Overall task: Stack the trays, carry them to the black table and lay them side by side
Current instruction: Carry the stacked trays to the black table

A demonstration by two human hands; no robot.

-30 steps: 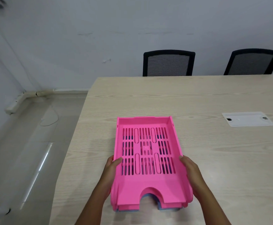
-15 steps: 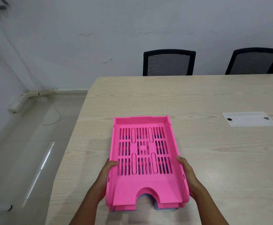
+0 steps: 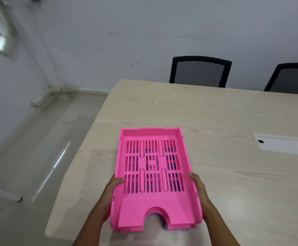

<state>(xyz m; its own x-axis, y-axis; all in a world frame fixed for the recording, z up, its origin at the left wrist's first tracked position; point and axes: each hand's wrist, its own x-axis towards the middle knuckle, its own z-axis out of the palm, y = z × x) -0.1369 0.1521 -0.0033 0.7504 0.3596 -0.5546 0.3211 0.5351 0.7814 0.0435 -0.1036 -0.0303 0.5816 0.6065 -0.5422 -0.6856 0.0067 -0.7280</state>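
A stack of trays (image 3: 153,206) is held just above the near left part of the light wooden table (image 3: 233,174). A pink slotted tray lies on top, a second pink tray sits under it, and a blue tray (image 3: 166,228) shows at the bottom edge and through the slots. My left hand (image 3: 112,189) grips the stack's left side wall, thumb over the rim. My right hand (image 3: 198,189) grips the right side wall. The black table is out of view.
A white cable cover plate (image 3: 283,144) is set into the table at the right. Two black mesh chairs (image 3: 200,71) (image 3: 293,78) stand behind the far edge. Grey floor (image 3: 29,157) lies beyond the table's left edge, with white walls around.
The tray stack has shifted left and a little toward me with both hands on its sides. My view has swung left and tilted, showing more floor.
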